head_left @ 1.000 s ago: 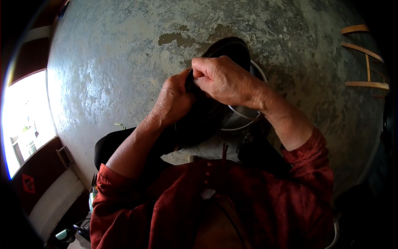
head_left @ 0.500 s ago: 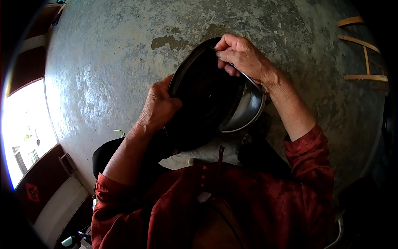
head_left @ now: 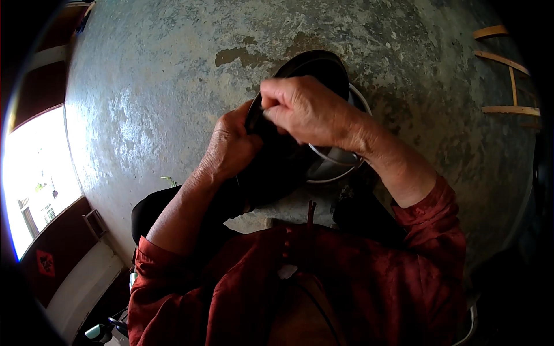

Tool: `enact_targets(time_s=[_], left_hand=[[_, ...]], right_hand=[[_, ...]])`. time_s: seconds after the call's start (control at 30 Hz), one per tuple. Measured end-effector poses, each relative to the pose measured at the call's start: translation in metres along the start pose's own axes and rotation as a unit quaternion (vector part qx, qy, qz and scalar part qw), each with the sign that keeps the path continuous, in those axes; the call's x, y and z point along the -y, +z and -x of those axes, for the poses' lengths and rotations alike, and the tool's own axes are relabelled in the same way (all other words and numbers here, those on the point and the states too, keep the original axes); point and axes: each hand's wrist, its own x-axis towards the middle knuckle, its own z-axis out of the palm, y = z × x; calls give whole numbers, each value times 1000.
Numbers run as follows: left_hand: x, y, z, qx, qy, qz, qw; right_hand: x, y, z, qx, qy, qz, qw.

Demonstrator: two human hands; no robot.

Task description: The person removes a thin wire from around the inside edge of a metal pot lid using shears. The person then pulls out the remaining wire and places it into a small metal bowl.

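Observation:
A round, black pan-like vessel (head_left: 319,65) is tilted in front of me, its dark inside showing little detail. My left hand (head_left: 229,143) grips its left rim, with the thumb over the edge and the fingers hidden behind. Across the vessel's opening reaches my right hand (head_left: 309,109), closed near the left rim. Its fingertips are pinched together and slightly blurred; I cannot make out what is between them. Below and to the right of the vessel, a shiny metal container (head_left: 332,172) with a bright rim is partly covered by it and by my right forearm.
Worn grey concrete floor (head_left: 156,104) lies around me, with a brown patch near the vessel. Wooden furniture rails (head_left: 508,108) stand at the far right. On the left is a bright doorway (head_left: 43,179) beside dark red panels. My knees flank the metal container.
My right hand has moved left and slightly down, from the vessel's upper right rim to near my left hand. The vessel has turned and shifted slightly right in my left hand's grip.

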Motion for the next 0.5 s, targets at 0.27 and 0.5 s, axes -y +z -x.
enact_targets(time_s=[0.27,0.5], left_hand=[[6,-1,-1,-12,7,-4,1000],[2,3,2,-10,13,66,998]], right_hand=[[-6,20,-3,-14,-74,34,997],[-27,-33,-4,-61,111,-1,992]])
